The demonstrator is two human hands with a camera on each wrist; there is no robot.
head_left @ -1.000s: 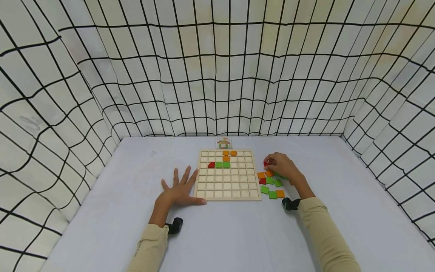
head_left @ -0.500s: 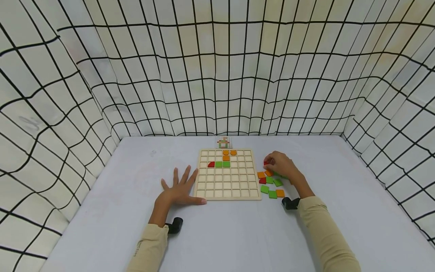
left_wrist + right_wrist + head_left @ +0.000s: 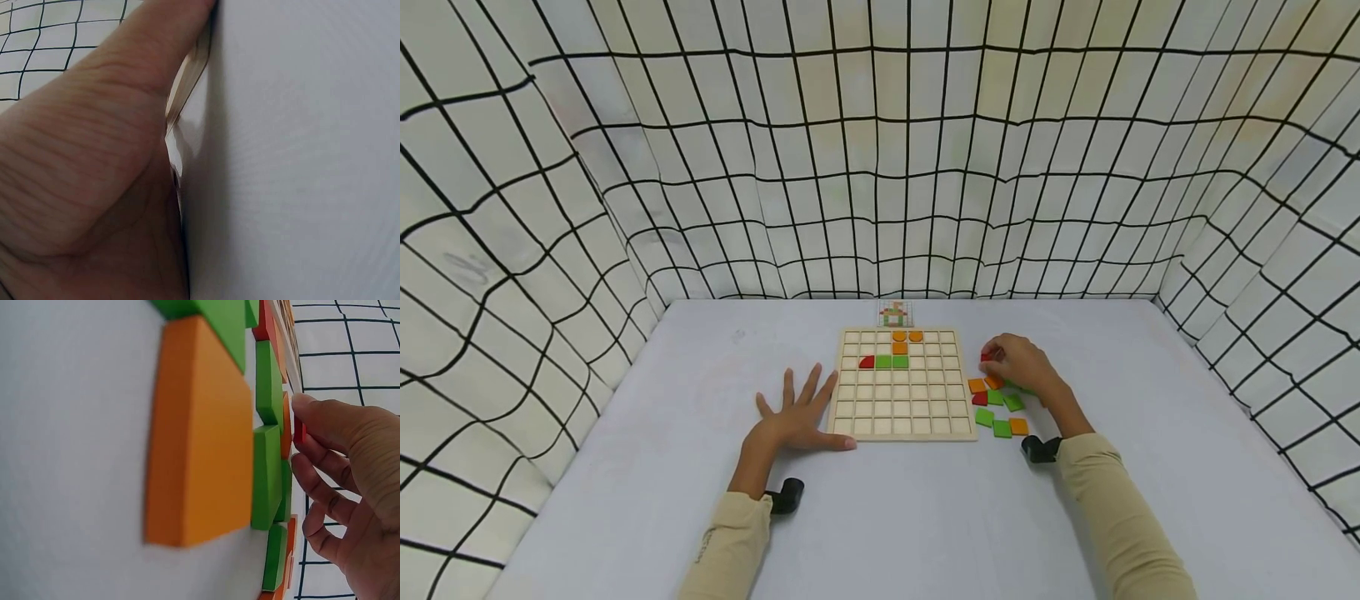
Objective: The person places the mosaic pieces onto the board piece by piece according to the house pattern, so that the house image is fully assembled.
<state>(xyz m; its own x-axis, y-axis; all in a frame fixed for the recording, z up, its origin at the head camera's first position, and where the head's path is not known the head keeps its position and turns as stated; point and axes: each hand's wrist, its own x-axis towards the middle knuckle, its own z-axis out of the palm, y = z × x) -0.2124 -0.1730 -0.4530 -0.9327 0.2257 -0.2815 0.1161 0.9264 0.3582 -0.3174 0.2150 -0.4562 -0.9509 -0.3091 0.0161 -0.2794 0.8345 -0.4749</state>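
My left hand point(image 3: 790, 425) lies flat on the table, fingers spread, at the lower left corner of a wooden grid board point(image 3: 910, 408). Its thumb reaches along the board's front edge, and in the left wrist view the palm hides most of the board. Between thumb and fingertips my right hand point(image 3: 1018, 364) pinches a red tile point(image 3: 300, 430) over the loose pieces right of the board. On the board sit a red rounded tile point(image 3: 867, 362), two green square tiles point(image 3: 892, 362), an orange square tile point(image 3: 899, 348) and two orange rounded tiles point(image 3: 907, 337).
Loose green tiles point(image 3: 1002, 429), orange tiles point(image 3: 1018, 427) and another red tile point(image 3: 980, 399) lie right of the board, some partly under the right hand. A small pattern card point(image 3: 895, 314) is behind the board. White walls with black netting point(image 3: 880, 150) enclose the table.
The red tile has shifted very slightly in the right hand's fingertips. My left hand and the tiles on the board stay where they were.
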